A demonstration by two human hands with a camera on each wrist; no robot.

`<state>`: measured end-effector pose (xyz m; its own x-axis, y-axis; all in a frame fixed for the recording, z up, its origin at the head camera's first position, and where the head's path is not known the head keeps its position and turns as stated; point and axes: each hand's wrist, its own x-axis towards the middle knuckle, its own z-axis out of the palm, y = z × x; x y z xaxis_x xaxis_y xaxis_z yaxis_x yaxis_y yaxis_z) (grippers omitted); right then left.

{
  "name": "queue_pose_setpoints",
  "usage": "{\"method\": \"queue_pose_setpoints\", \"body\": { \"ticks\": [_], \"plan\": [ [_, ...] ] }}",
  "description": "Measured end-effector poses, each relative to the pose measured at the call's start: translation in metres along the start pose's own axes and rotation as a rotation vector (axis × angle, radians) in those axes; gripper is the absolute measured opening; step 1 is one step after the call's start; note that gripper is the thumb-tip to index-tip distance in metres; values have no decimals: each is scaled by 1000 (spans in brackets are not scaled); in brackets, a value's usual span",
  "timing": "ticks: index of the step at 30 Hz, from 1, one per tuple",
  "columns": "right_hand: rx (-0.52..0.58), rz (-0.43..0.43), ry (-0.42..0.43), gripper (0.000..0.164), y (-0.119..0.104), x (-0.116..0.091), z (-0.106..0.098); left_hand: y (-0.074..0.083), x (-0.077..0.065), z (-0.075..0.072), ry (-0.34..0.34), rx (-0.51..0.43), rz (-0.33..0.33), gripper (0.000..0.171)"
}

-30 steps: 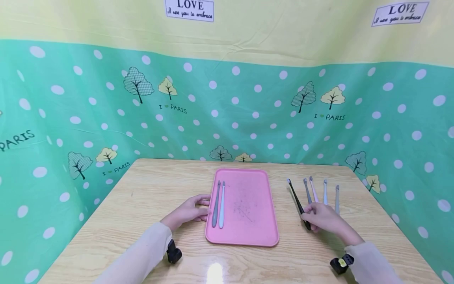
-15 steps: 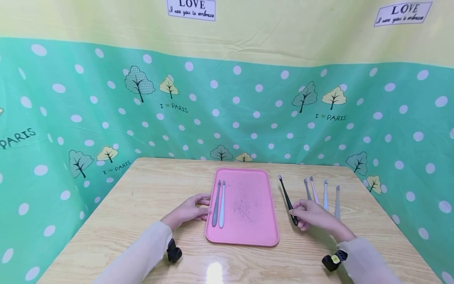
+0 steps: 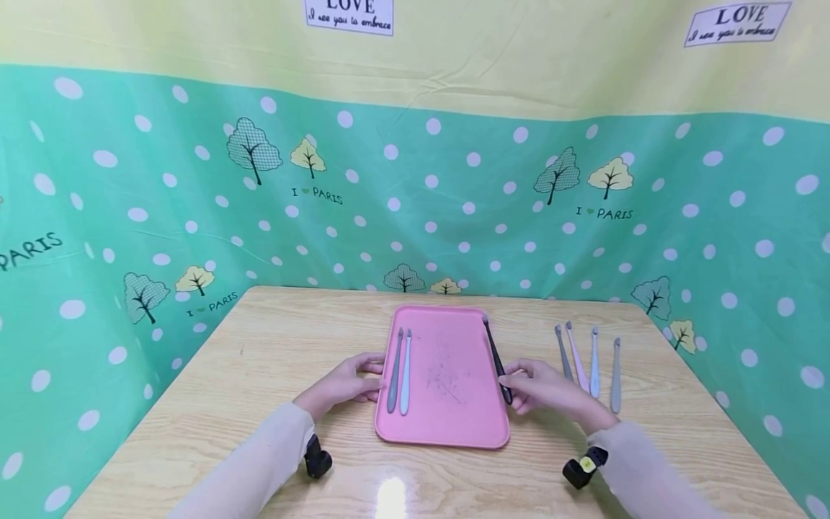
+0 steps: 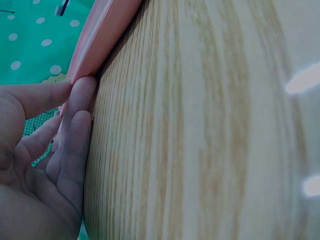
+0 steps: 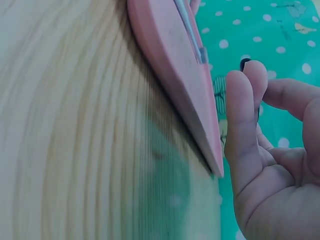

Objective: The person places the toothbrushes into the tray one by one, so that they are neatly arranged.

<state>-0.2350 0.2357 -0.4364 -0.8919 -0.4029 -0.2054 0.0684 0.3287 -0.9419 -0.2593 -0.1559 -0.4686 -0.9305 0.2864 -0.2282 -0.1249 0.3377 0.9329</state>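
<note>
My right hand (image 3: 538,387) pinches a black toothbrush (image 3: 494,353) near the end of its handle, over the right edge of the pink tray (image 3: 454,425). Only a dark tip of this toothbrush (image 5: 244,64) shows between thumb and finger in the right wrist view. With thumb and fingertips my left hand (image 3: 346,378) holds the tray's left rim; the left wrist view has the thumb against the tray (image 4: 107,37). Lying side by side at the left inside the tray are a dark grey toothbrush (image 3: 395,371) and a light blue one (image 3: 405,373).
Right of the tray, several toothbrushes lie on the wooden table (image 3: 311,317): a grey one (image 3: 563,353), a pink one (image 3: 576,355), a pale blue one (image 3: 594,362) and another grey one (image 3: 616,375). A green dotted curtain (image 3: 415,202) surrounds the table's back and sides.
My right hand has carried the black toothbrush leftward from beside the other toothbrushes to the tray's right edge. My left hand and the tray stay in place.
</note>
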Motion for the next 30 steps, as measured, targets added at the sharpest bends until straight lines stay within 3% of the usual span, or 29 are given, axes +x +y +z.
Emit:
{"method": "queue_pose_setpoints", "body": {
  "ticks": [7, 17, 24, 30],
  "plan": [
    [61, -12, -59, 40, -10, 10, 20, -2, 2, -1, -15, -20, 13, 66],
    [84, -8, -61, 33, -7, 30, 45, -1, 1, -2, -17, -24, 12, 65],
    [79, -17, -126, 32, -7, 35, 60, -1, 1, -1, -12, -8, 6, 66],
    [96, -6, -128, 34, -9, 39, 73, -1, 0, 0, 1, 5, 2, 65]
  ]
}}
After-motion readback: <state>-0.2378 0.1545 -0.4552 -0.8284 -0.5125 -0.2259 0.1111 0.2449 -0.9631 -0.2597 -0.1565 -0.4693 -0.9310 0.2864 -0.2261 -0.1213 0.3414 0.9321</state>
